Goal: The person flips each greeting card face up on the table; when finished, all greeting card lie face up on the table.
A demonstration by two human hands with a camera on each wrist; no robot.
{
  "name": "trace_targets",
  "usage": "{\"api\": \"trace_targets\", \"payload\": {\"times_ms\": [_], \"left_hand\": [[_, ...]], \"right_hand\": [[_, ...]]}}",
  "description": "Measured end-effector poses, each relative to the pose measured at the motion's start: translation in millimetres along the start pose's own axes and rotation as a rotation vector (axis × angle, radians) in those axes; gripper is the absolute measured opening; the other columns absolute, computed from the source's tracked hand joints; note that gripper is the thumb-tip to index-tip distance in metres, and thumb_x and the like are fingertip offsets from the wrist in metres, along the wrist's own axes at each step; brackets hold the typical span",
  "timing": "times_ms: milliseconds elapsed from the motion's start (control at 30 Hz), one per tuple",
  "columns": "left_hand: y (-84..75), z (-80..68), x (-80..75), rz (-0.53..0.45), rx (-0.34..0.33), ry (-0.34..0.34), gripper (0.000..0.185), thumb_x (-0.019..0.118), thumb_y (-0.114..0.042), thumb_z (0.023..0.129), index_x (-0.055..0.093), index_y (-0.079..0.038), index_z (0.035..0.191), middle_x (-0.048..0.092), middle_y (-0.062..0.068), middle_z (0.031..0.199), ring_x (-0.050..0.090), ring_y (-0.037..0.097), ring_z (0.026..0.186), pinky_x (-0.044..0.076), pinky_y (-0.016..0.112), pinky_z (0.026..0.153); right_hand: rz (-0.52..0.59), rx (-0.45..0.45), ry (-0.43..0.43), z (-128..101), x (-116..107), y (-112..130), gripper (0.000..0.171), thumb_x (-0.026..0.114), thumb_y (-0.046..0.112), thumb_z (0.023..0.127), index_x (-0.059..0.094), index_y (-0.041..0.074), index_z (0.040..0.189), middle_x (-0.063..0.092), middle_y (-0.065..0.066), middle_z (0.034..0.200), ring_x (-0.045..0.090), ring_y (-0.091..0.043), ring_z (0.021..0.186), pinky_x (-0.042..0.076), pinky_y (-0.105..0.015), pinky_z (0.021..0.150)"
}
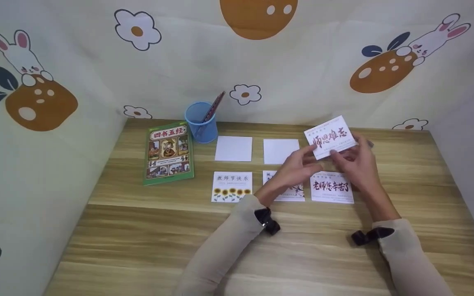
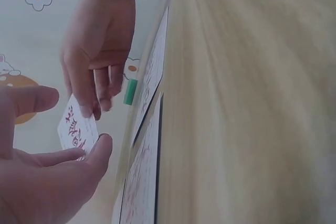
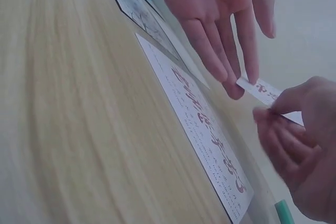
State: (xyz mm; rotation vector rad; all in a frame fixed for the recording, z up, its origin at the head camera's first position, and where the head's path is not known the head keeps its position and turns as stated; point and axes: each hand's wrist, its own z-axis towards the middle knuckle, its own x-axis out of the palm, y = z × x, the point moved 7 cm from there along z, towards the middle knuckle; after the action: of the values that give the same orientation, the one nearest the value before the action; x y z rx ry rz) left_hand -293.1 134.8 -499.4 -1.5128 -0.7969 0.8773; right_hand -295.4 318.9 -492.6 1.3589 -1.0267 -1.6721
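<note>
A white card (image 1: 331, 137) with red brush lettering is held tilted above the table's back right. My right hand (image 1: 359, 160) pinches its right side between thumb and fingers. My left hand (image 1: 296, 169) is at the card's left edge, fingers fairly straight and a fingertip touching it; the left thumb stands apart from it. Below the hands lies another red-lettered card (image 1: 331, 190). To its left are a card with dark branches (image 1: 297, 194), partly hidden by the left arm, and a sunflower card (image 1: 232, 181). Two blank white cards (image 1: 233, 149) (image 1: 279, 149) lie behind these.
A green illustrated book (image 1: 170, 154) lies at the back left. Beside it stands a blue mesh pen cup (image 1: 201, 130) holding dark pencils. A small green object (image 2: 130, 92) is on the table past the cards. Patterned cloth (image 1: 187, 61) rises behind the table.
</note>
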Motion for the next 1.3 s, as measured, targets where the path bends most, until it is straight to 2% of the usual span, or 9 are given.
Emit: {"api": "trace_targets", "payload": {"times_ms": [67,167,300,467,700,867,1000,1167,1300], "left_hand": [[0.3,0.4,-1.6,0.015,-0.004,-0.008,0.071,0.071,-0.019,0.09,0.039,-0.01,0.154,0.055,0.011,0.147,0.06,0.02,0.128,0.052,0.022,0.1],[1.5,0.7,-1.7,0.039,-0.013,0.004,0.07,0.07,-0.021,0.092,0.039,-0.008,0.153,0.06,0.014,0.141,0.063,0.018,0.124,0.053,0.02,0.096],[3.2,0.6,-0.9,0.032,-0.016,0.027,0.07,0.068,-0.021,0.094,0.037,-0.009,0.155,0.052,0.014,0.15,0.058,0.022,0.131,0.051,0.02,0.1],[3.9,-0.3,-0.2,0.004,-0.011,0.044,0.072,0.068,-0.022,0.094,0.034,-0.012,0.156,0.038,0.012,0.161,0.048,0.026,0.142,0.045,0.024,0.11],[1.5,-1.9,2.0,0.02,0.003,0.066,0.073,0.069,-0.027,0.093,0.034,-0.014,0.156,0.034,0.01,0.163,0.039,0.029,0.148,0.037,0.03,0.118],[0.4,-3.1,2.1,0.04,0.006,0.07,0.071,0.068,-0.029,0.094,0.035,-0.013,0.156,0.033,0.009,0.163,0.038,0.029,0.148,0.036,0.031,0.119],[1.2,-4.3,1.0,0.052,-0.01,0.063,0.07,0.068,-0.03,0.095,0.036,-0.016,0.156,0.034,0.009,0.163,0.038,0.028,0.148,0.036,0.031,0.119],[2.2,-5.1,0.2,0.086,-0.015,0.054,0.069,0.069,-0.032,0.094,0.038,-0.019,0.154,0.037,0.007,0.161,0.04,0.027,0.147,0.036,0.031,0.119],[2.4,-5.0,1.5,0.098,-0.011,0.069,0.07,0.069,-0.032,0.094,0.037,-0.017,0.155,0.037,0.005,0.162,0.039,0.026,0.148,0.036,0.031,0.119]], "right_hand": [[-0.112,-0.026,-0.022,1,-3,1,0.076,0.08,0.025,0.087,0.037,0.014,0.15,0.065,-0.015,0.125,0.069,-0.024,0.1,0.058,-0.02,0.079],[-0.231,-0.05,-0.021,2,-7,0,0.082,0.081,0.028,0.085,0.036,0.013,0.152,0.06,-0.017,0.13,0.066,-0.03,0.103,0.056,-0.027,0.083],[-0.381,-0.013,0.041,2,-9,-7,0.081,0.079,0.034,0.087,0.038,0.01,0.152,0.061,-0.023,0.122,0.065,-0.036,0.102,0.053,-0.044,0.084],[-0.531,0.039,0.082,0,-12,-12,0.079,0.077,0.046,0.086,0.046,0.006,0.146,0.064,-0.024,0.118,0.06,-0.038,0.102,0.047,-0.051,0.085],[-0.594,0.048,0.083,1,-12,-13,0.072,0.077,0.048,0.085,0.058,0.001,0.136,0.064,-0.024,0.123,0.057,-0.04,0.111,0.044,-0.057,0.093],[-0.622,0.038,0.083,0,-11,-14,0.067,0.077,0.049,0.085,0.064,0.0,0.128,0.066,-0.022,0.117,0.056,-0.037,0.105,0.042,-0.053,0.087],[-0.625,0.057,0.09,-1,-11,-14,0.064,0.077,0.047,0.085,0.064,0.002,0.128,0.067,-0.02,0.114,0.055,-0.034,0.1,0.042,-0.048,0.083],[-0.61,0.107,0.107,-2,-11,-14,0.07,0.077,0.048,0.085,0.061,0.001,0.134,0.065,-0.023,0.124,0.056,-0.038,0.109,0.045,-0.054,0.091],[-0.607,0.136,0.114,-2,-12,-13,0.075,0.078,0.049,0.084,0.058,-0.002,0.136,0.061,-0.026,0.133,0.054,-0.044,0.12,0.044,-0.06,0.099]]}}
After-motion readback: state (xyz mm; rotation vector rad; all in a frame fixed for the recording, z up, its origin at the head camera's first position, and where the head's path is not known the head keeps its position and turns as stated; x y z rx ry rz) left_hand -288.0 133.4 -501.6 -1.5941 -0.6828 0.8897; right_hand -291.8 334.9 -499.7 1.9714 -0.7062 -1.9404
